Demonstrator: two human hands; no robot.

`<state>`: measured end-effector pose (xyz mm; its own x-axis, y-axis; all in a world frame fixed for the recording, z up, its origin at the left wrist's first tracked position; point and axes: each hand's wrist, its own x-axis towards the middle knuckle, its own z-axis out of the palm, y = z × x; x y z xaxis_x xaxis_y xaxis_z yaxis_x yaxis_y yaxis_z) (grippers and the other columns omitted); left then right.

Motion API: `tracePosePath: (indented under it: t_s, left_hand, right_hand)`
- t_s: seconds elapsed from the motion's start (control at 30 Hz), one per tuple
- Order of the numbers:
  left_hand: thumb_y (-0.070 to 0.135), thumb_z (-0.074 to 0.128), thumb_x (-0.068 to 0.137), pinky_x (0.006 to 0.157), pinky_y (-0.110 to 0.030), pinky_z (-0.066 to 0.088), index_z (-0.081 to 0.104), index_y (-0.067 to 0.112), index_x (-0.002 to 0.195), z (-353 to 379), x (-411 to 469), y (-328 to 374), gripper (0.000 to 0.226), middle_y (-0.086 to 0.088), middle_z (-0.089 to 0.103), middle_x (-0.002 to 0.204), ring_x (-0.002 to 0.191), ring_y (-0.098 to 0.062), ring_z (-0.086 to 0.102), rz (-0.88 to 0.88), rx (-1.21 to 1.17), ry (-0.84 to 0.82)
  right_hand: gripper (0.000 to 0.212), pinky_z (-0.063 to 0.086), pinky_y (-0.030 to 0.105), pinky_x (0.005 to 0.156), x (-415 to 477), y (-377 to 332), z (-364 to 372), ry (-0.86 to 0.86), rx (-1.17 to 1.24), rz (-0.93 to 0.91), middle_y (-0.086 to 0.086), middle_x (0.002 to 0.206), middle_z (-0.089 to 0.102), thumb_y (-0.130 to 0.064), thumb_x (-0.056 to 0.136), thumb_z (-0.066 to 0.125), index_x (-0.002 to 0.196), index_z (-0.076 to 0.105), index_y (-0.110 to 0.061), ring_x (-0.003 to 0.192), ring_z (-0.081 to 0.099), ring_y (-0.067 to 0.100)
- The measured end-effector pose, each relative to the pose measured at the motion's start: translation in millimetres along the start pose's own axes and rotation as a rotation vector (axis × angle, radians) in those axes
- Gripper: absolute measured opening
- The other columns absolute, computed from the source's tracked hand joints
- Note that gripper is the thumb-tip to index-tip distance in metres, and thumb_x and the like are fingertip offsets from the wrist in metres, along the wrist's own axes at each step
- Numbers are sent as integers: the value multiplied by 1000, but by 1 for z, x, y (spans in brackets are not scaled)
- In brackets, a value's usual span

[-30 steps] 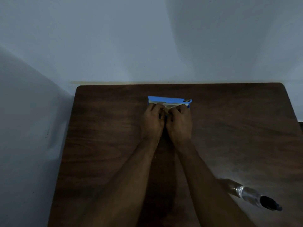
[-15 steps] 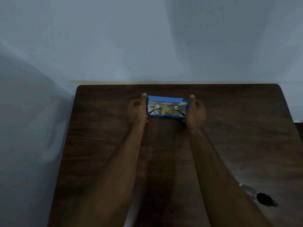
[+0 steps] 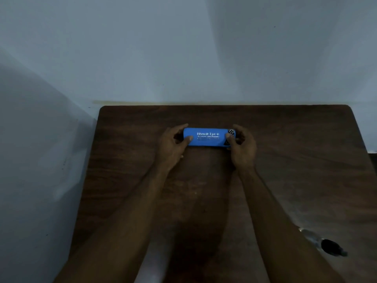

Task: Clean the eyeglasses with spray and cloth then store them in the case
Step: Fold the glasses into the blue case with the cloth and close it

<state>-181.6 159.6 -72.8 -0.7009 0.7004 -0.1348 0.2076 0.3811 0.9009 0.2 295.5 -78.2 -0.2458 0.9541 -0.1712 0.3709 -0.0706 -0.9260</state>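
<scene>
Case [image 3: 208, 137] lay shut near table's [image 3: 285, 160] far edge; left hand [image 3: 173, 144] & right hand [image 3: 242, 146] pinched its ends. Storing step looked done; next, prob. just let go.

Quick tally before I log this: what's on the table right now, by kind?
Blue eyeglass case, closed, held at its ends by left hand and right hand: 1
Spray bottle, lying down, near right: 1
Total: 2
</scene>
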Motion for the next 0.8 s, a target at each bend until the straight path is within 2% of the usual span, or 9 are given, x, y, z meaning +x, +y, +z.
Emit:
tracePosePath:
  t_s: [0.07,0.17,0.2,0.3,0.4,0.57,0.63,0.7,0.8]
  left_hand:
    - [31,79,95,46,-42,62,67,33,139,0,-1,-4,46,5,58,117,90,-21,69,47,69,8]
    - [37,77,96,60,-43,64,63,36,143,1,-4,-9,49,22,53,112,88,-17,67,98,107,26]
    - [37,76,97,61,-43,64,61,35,145,4,-5,-9,50,21,53,114,89,-17,67,98,99,30]
    - [26,74,99,52,-35,63,57,21,150,14,-8,-11,54,2,53,128,93,-18,67,11,1,73]
    - [20,73,100,52,-27,63,57,10,148,18,-3,-6,52,-8,52,135,95,-17,67,-30,-87,173]
    - [30,73,97,62,-51,66,63,6,138,3,29,-1,48,-12,56,127,93,-35,75,-58,0,261]
    - [42,70,93,68,-54,66,66,9,135,2,38,-8,53,-11,59,125,97,-34,74,-26,82,263]
    - [43,68,94,70,-55,65,67,9,135,5,40,-10,52,-12,60,123,96,-33,73,-2,110,270]
    - [53,60,92,77,-59,63,66,10,135,7,38,-15,60,-11,60,124,103,-34,71,17,156,279]
  right_hand:
    - [40,63,51,83,-1,2,1,12,-7,-39,-2,127,67,-28,92,78,130,68,-26,109,69,16]
    - [38,62,44,89,-5,-2,0,37,-10,-51,-3,124,68,-24,93,78,129,67,-20,104,67,10]
    - [36,61,42,90,-7,-5,0,44,-30,-43,-3,121,68,-25,94,77,128,67,-18,103,67,10]
    - [32,61,43,90,-12,-6,5,63,-24,-31,-1,117,70,-28,96,75,125,67,-18,103,68,13]
    - [30,60,41,91,-10,-16,18,84,-21,-57,0,116,71,-27,96,74,124,68,-18,103,68,15]
    - [33,59,50,92,20,-34,47,47,-55,-87,7,120,70,-23,95,73,127,68,-13,107,68,23]
    - [37,60,52,91,29,-31,54,14,-82,-84,11,124,68,-21,97,72,131,66,-10,108,68,25]
    - [37,61,53,90,33,-27,56,-4,-103,-89,12,125,68,-22,98,70,133,65,-8,109,68,27]
    - [39,56,49,100,32,-29,54,-30,-129,-82,13,131,66,-21,101,67,138,62,-7,117,65,27]
